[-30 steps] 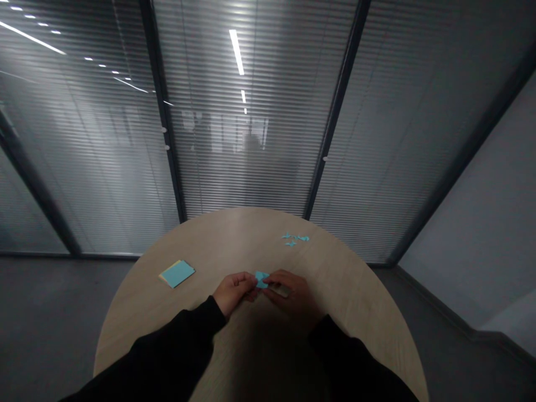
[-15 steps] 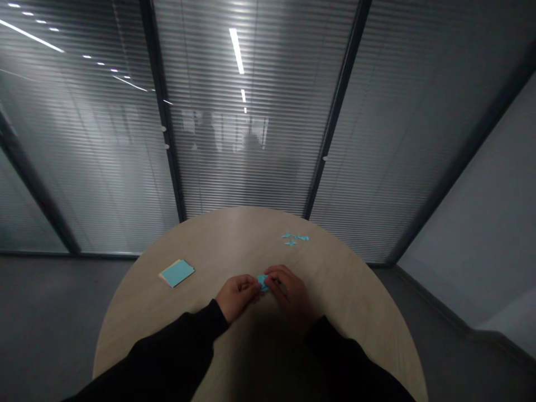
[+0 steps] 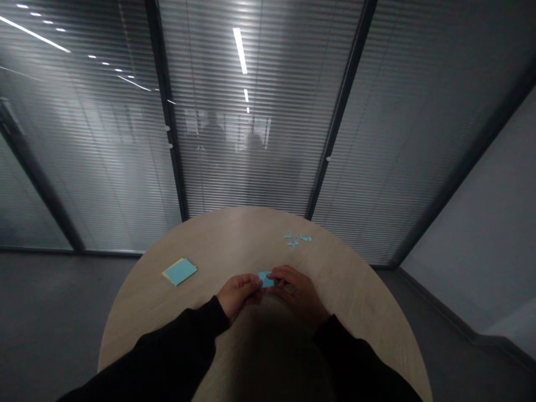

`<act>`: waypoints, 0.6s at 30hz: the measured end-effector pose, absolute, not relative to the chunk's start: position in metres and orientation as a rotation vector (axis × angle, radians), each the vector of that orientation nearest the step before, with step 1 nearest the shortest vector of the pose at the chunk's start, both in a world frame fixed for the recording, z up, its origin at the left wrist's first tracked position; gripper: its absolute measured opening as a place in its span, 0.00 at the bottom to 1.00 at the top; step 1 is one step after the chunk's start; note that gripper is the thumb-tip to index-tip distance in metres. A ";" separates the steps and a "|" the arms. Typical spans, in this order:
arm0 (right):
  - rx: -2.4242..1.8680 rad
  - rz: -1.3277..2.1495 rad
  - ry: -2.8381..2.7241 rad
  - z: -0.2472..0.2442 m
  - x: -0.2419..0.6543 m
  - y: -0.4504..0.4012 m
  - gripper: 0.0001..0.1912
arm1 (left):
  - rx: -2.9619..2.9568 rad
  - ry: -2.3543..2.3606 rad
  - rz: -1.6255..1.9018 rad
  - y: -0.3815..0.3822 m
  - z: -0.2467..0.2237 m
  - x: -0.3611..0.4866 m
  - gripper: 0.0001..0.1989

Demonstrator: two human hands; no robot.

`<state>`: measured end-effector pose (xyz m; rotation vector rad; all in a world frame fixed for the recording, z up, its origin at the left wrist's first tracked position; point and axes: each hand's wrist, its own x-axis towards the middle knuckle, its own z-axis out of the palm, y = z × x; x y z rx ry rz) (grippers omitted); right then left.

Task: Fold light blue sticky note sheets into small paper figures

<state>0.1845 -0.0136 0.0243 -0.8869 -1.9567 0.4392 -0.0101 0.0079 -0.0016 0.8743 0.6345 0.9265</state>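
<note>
My left hand [image 3: 238, 296] and my right hand [image 3: 297, 291] meet over the near part of the table, pinching a small piece of light blue paper [image 3: 266, 279] between their fingertips. Something pale shows under my right fingers, too small to name. To the left lies a pad of blue sticky notes [image 3: 180, 272] with a yellow sheet under its edge, apart from both hands. Several small blue paper scraps [image 3: 298, 238] lie farther off, beyond my right hand.
The round light wood table [image 3: 240, 229] stands before glass partitions with slatted blinds [image 3: 251, 156]. A blurred person [image 3: 213, 134] shows behind the glass. Dark floor lies on both sides of the table.
The blue paper now shows as a flatter, more rectangular piece between my fingertips. My hands have shifted slightly apart, and the whole view has moved a little.
</note>
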 end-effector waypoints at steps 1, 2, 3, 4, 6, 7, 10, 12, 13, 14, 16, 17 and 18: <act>-0.890 0.435 -1.967 0.026 0.185 -0.014 0.13 | 0.878 0.636 0.922 0.008 -0.002 -0.011 0.22; -0.895 0.432 -1.979 0.027 0.185 -0.015 0.13 | 0.885 0.637 0.918 0.009 -0.002 -0.011 0.22; -0.896 0.429 -1.986 0.028 0.186 -0.015 0.13 | 0.894 0.640 0.913 0.009 -0.002 -0.011 0.22; -0.893 0.431 -1.988 0.029 0.186 -0.016 0.13 | 0.908 0.642 0.906 0.010 -0.003 -0.011 0.22; -0.878 0.441 -1.976 0.029 0.185 -0.016 0.12 | 0.957 0.649 0.908 0.011 -0.004 -0.012 0.22; -0.872 0.441 -1.967 0.028 0.185 -0.016 0.11 | 0.994 0.658 0.917 0.011 -0.004 -0.012 0.22; -0.874 0.436 -1.945 0.026 0.183 -0.016 0.09 | 1.149 0.700 0.931 0.009 -0.001 -0.013 0.22; -0.891 0.446 -1.925 0.025 0.183 -0.015 0.10 | 1.242 0.727 0.926 0.008 0.001 -0.014 0.22; -0.898 0.457 -1.913 0.024 0.183 -0.015 0.10 | 1.275 0.737 0.923 0.007 0.002 -0.014 0.22; -0.903 0.467 -1.904 0.024 0.183 -0.015 0.11 | 1.297 0.746 0.922 0.007 0.002 -0.015 0.22; -0.903 0.482 -1.901 0.024 0.184 -0.015 0.12 | 1.298 0.759 0.925 0.007 0.001 -0.015 0.23; -0.901 0.489 -1.911 0.025 0.185 -0.015 0.12 | 1.285 0.761 0.925 0.008 0.000 -0.015 0.23; -0.895 0.496 -1.924 0.026 0.185 -0.015 0.12 | 1.259 0.757 0.927 0.009 -0.001 -0.015 0.23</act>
